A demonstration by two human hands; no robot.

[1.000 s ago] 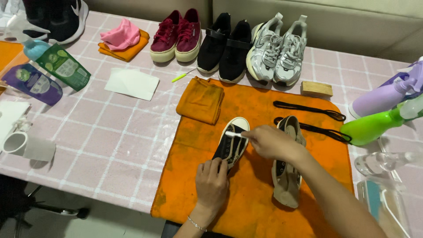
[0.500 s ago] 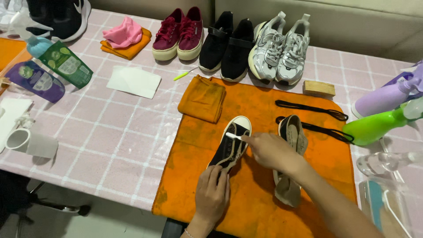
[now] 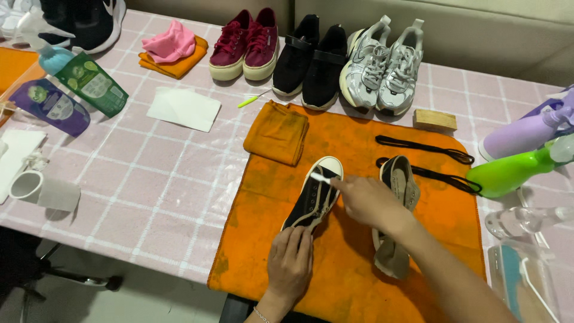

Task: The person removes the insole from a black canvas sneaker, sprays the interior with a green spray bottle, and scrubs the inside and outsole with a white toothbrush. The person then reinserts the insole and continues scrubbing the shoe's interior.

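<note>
left hand (image 3: 290, 263): grip holding black sneaker (image 3: 312, 194) heel | right hand (image 3: 366, 200): grip pinching white swab (image 3: 318, 176) at toe | orange towel (image 3: 353, 263), counter's near edge

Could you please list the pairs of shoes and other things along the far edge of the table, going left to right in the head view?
Pink cloth → maroon sneakers → black shoes → silver-white sneakers → wooden block → purple spray bottle.

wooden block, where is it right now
In the head view the wooden block lies on the table's far right, at the orange towel's back edge, just right of the silver sneakers and above the loose black laces.
</note>
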